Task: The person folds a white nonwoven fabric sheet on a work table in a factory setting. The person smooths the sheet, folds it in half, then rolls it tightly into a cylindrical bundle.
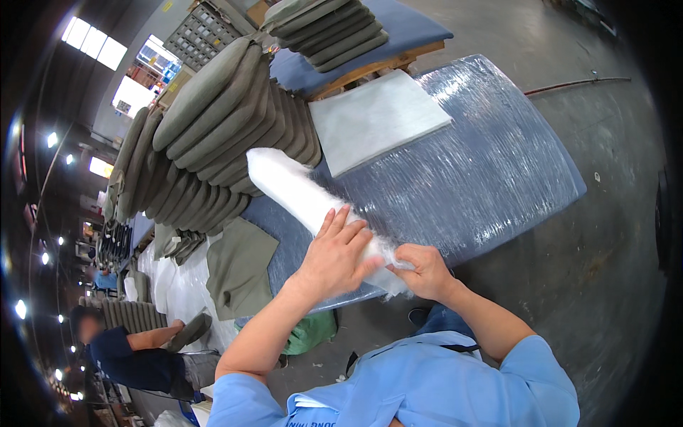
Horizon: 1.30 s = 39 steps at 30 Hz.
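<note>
At the far left, a co-worker (142, 359) in a dark shirt had one hand at a grey-green cushion (190, 331). Further right, tall piles of olive cushions (213, 121) leaned beside the table (491, 164), and an olive fabric piece (242, 267) lay in front of them, near its left end. Next came the long white padding (290, 186), lying aslant on the table's near left part, with its rounded far end by the cushions and its fuzzy near end at the front edge. A green bag (311, 332) sat below that edge. The person's left hand (334, 257) rested on top of the padding, fingers stretched out, thumb apart from them. Beyond it, a second stack of cushions (331, 35) stood on a blue surface (409, 28), and flat white sheets (380, 119) lay on the table. The right hand (423, 272) was curled at the padding's near end, its fingers clamped on the white material. To the right spread the table's blue top under shiny clear film.
</note>
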Available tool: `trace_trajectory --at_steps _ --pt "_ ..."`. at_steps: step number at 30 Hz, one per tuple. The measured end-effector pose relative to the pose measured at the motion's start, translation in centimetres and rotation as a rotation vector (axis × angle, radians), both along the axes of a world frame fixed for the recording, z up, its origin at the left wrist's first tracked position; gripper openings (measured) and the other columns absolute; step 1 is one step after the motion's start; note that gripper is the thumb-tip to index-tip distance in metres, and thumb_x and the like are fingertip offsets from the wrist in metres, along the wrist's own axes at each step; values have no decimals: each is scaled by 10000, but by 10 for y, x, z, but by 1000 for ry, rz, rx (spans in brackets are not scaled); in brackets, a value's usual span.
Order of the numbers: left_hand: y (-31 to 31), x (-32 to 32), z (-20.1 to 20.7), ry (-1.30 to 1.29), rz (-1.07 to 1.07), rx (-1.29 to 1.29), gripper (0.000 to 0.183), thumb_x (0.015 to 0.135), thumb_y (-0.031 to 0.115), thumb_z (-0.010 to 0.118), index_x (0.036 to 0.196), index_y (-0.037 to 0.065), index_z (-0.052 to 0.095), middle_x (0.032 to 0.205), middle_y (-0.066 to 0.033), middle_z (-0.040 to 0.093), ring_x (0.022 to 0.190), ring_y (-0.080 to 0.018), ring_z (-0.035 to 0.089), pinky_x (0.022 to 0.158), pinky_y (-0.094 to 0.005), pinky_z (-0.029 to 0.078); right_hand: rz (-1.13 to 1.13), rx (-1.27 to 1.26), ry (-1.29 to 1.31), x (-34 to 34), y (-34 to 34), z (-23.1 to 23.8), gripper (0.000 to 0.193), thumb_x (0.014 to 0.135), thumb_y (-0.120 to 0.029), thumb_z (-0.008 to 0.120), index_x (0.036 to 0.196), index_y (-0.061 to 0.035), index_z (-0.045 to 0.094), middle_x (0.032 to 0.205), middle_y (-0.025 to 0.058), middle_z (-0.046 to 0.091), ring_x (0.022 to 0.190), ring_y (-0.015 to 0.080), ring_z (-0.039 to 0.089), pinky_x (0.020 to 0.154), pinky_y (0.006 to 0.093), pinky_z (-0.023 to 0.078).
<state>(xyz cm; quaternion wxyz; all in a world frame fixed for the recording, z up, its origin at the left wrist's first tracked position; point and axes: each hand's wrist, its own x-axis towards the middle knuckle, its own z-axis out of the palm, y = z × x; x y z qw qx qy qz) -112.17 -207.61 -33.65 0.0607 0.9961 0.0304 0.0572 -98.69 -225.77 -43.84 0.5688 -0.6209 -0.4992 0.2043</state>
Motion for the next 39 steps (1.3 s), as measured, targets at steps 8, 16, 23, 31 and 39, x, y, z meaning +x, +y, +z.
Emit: trace_trajectory --at_steps 8,16,23,31,39 --pt "-12 -8 -1 114 -13 104 516 883 519 771 1052 41 676 1177 -218 622 1378 -507 478 1210 -674 289 119 25 37 7 26 -20 146 907 -105 742 1035 -45 706 951 110 731 851 289 726 739 376 543" --pt "-16 -5 -15 -16 117 33 326 849 327 798 941 41 670 1071 -171 619 1236 -418 543 1189 -650 317 153 -180 736 34 15 -28 215 1009 -167 695 1176 -38 736 1012 -22 737 890 104 651 812 301 533" --pt "-16 -6 -22 -28 171 33 407 750 311 845 943 31 620 1031 -165 598 1211 -406 553 1204 -615 329 170 -155 296 -1 39 -2 268 1006 -307 706 1030 -41 704 776 87 650 721 98 595 670 324 492" --pt "-20 -12 -18 -70 164 28 419 820 374 829 969 26 650 1073 -196 611 1228 -416 553 1200 -602 341 306 -127 789 -13 71 -60 298 1024 -311 673 964 -23 719 793 61 664 759 107 578 710 315 478" --pt "-32 -32 -15 -8 310 60 217 905 240 706 966 33 683 1069 -181 624 1254 -409 547 1213 -586 329 -13 -299 492 5 80 -99 272 1010 -291 677 1023 -24 721 865 99 704 822 140 626 743 345 500"
